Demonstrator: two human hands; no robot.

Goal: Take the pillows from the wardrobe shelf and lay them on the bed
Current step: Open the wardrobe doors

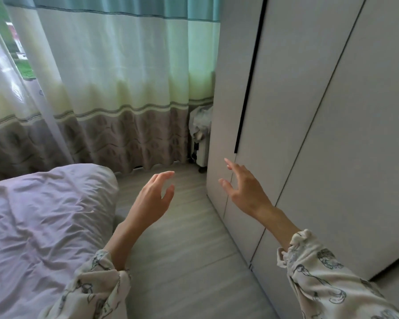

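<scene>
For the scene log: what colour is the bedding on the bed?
Pale lilac, plain and rumpled: the bedding shows best at lower left in the head view.

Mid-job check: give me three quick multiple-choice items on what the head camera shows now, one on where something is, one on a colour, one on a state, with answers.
1. Where does the bed with crumpled sheet lie relative to the tall pale grey wardrobe?
A. To its left, across the floor strip
B. Behind it
C. To its right

2. What colour is the sheet?
A. Dark green
B. Pale lilac
C. Red

3. What state are the wardrobe doors in?
A. Wide open
B. Removed
C. Closed

Answers: 1 A, wooden floor separates them. 2 B, the fabric reads light purple. 3 C, panels sit flush; the right hand reaches toward them, the left hand holds nothing.
</scene>
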